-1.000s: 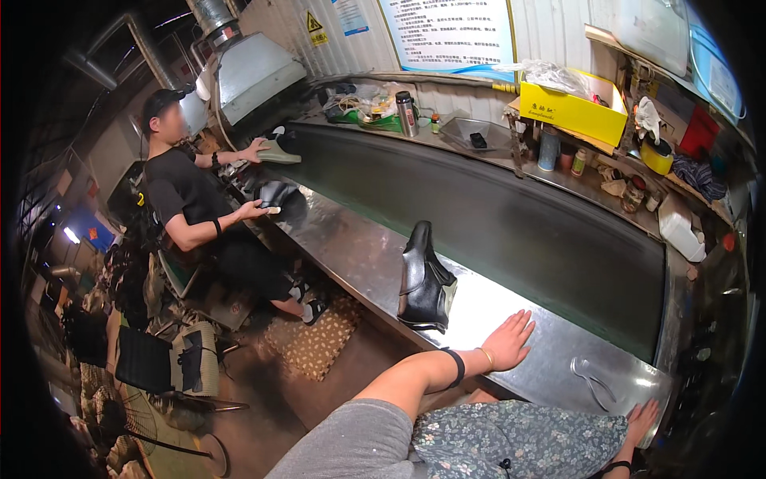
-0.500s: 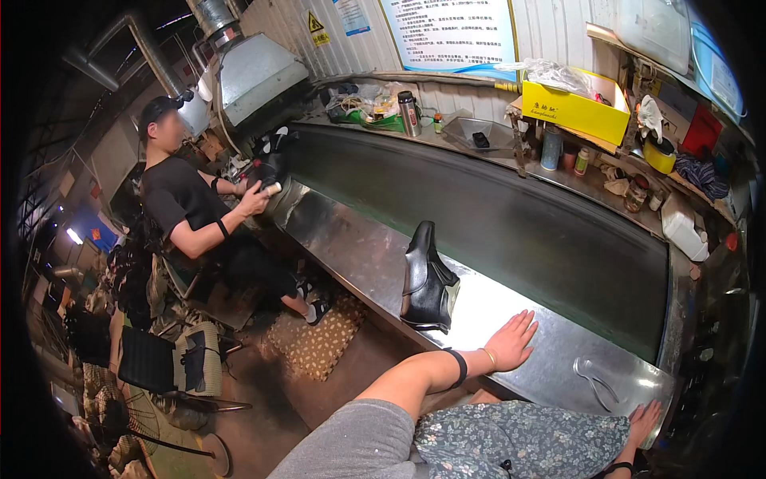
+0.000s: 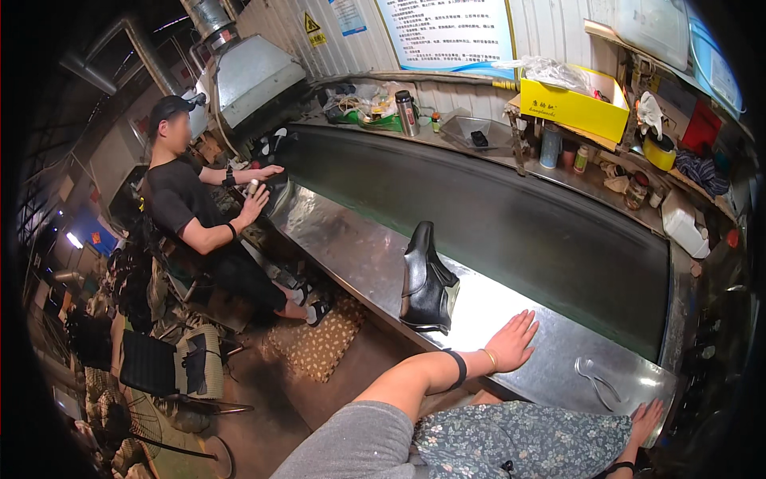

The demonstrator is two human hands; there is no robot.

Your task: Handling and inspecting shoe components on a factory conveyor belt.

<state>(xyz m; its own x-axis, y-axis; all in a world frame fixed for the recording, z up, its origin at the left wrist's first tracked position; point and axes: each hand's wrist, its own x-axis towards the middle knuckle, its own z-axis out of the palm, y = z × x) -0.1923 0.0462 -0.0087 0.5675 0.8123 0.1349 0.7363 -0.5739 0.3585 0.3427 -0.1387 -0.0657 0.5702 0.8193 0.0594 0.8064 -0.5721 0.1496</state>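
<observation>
Black shirt and cap on, the co-worker at the far left accounted for most of the change: half a second earlier both of that person's hands were close together around a dark thing, whereas now one hand was stretched out past the end of the bench and the other hand held a small pale thing near the chest. Nearer by, the black shoe kept its place. It rested on the shiny steel bench, just beside the dark belt, its narrow end pointing toward the belt and its broad end near the bench's front edge. Its surface was glossy and smooth, with a flap slanting across its left side, and a pale patch showed at the lower right. The left hand lay palm down on the steel to the right of the shoe, near but apart from it, loose and empty with the fingers lightly spread. The right hand rested at the bench's right end, fingers extended and likewise empty. Both stayed where they had been. Between them lay metal pliers, touched by neither.
</observation>
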